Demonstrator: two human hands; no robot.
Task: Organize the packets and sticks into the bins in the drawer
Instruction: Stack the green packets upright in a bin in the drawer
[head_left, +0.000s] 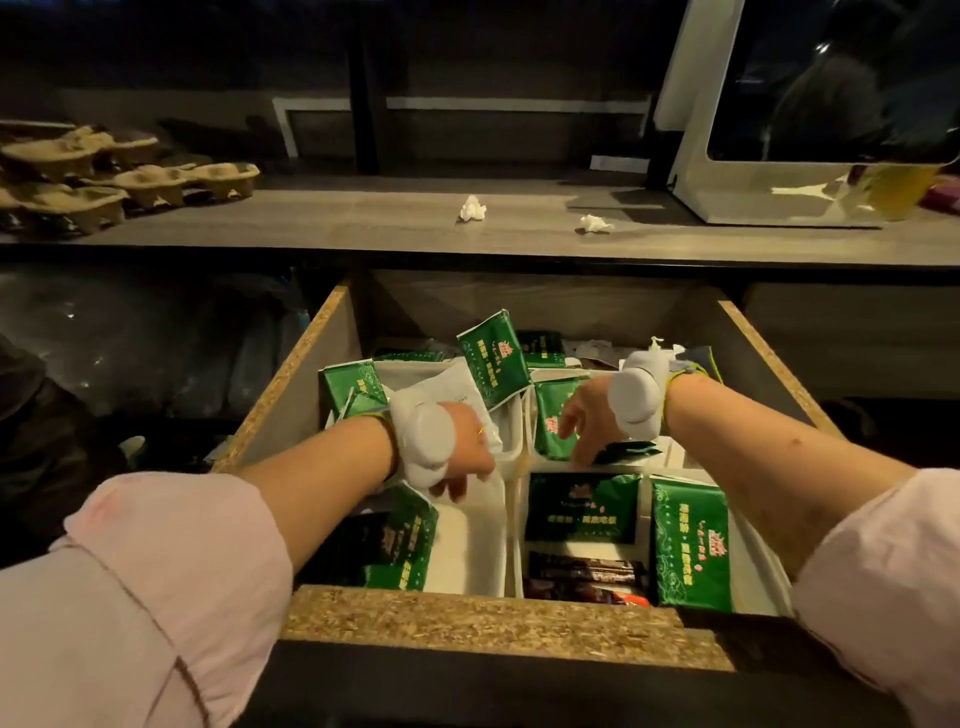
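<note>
The drawer (467, 613) stands pulled out, its chipboard front edge nearest, and white bins (483, 545) divide its inside. In the near right bin, dark brown sticks (587, 571) lie flat with their long axis running left to right. Beyond them a dark green packet (582, 506) lies face up, and an upright green packet (691, 545) stands on its short end against the right wall, long axis vertical. In the near left bin a tilted green packet (400, 545) leans beside a dark one.

Both forearms reach in from pink sleeves, each wrist wrapped in a white padded band. The left hand (462, 441) arches over a white packet (457, 384) with its fingers curled down at the bin's rim; whether it grips anything I cannot tell. The right hand (582, 415) hangs with fingers loosely parted and pointing down, holding nothing, tips just above a small dark packet (628, 451) and beside a middle green packet (556, 426).

Further back, a raised green packet (491, 364) sticks up between the hands, long axis upright, leaning left.

Beyond the drawer, the tabletop (363, 223) carries two crumpled tissues (472, 209), stacked pulp cup carriers (130, 176) at left and a white-framed screen (779, 130) at right.
</note>
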